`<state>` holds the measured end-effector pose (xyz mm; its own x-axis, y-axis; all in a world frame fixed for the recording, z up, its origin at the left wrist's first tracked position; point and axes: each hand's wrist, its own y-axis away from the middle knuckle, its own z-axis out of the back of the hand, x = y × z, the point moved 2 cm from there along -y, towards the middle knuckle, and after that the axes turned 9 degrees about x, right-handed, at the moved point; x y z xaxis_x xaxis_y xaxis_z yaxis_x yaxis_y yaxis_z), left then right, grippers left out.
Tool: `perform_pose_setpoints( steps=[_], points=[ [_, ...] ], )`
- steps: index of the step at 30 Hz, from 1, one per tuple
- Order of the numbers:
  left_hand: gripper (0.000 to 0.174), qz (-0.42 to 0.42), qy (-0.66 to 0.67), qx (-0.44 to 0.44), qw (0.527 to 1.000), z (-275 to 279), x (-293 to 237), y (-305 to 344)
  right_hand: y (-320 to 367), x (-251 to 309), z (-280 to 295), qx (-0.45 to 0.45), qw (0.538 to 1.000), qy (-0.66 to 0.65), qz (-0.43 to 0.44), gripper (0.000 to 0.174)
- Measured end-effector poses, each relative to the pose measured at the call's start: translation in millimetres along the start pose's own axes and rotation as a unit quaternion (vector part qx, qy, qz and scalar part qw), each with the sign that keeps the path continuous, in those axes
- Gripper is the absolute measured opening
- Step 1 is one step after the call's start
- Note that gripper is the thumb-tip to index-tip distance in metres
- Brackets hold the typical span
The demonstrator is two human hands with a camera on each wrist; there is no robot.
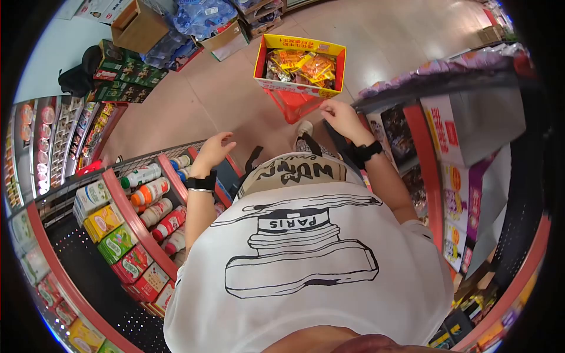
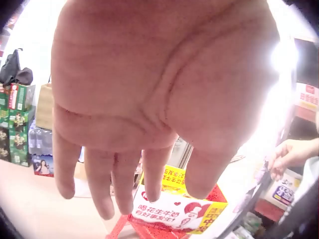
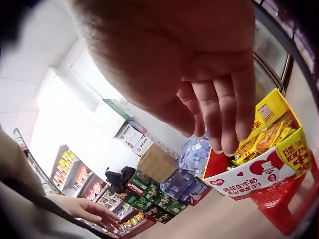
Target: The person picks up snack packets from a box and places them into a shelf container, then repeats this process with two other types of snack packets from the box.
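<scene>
In front of the person, an open yellow, red and white carton sits on a red plastic stand. It is filled with orange and yellow snack packets. The right hand hangs just off the carton's near right corner, its fingers loosely bent and holding nothing. In the left wrist view the left hand has its palm facing the camera and its fingers extended, also with nothing in it. That hand is lower left of the carton, near the left shelf.
To the left, a shelf holds bottles and small drink boxes. Another shelf with boxed goods stands close on the right. Green cartons, a brown box and wrapped water bottles are stacked at the back left.
</scene>
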<state>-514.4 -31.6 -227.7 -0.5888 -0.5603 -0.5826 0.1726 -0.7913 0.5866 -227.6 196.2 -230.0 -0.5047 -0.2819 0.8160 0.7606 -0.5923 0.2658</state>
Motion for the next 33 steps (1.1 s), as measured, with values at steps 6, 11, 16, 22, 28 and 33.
perform_pose_setpoints(
  steps=[6,11,16,22,28,33],
  points=[
    [0.039,0.015,0.031,0.003,0.999,14,-18,-59,-74,-21,14,0.118,0.992,0.05,-0.017,0.02],
    [0.034,-0.033,0.049,0.057,0.997,22,-33,-116,-89,-35,12,0.115,0.992,-0.003,-0.054,0.025],
    [0.032,-0.052,0.026,0.105,0.993,47,-39,-191,-88,-53,18,0.087,0.985,-0.007,-0.15,0.023],
    [0.03,-0.098,0.078,0.192,0.973,49,-30,-312,-82,-87,11,-0.022,0.963,-0.091,-0.251,0.026],
    [0.046,0.1,0.244,0.246,0.933,35,-38,-398,-109,-126,-14,-0.083,0.933,-0.14,-0.32,0.027],
    [0.047,0.243,0.307,0.28,0.876,-10,-36,-432,-142,-142,-27,-0.081,0.872,-0.257,-0.409,0.024]
  ],
)
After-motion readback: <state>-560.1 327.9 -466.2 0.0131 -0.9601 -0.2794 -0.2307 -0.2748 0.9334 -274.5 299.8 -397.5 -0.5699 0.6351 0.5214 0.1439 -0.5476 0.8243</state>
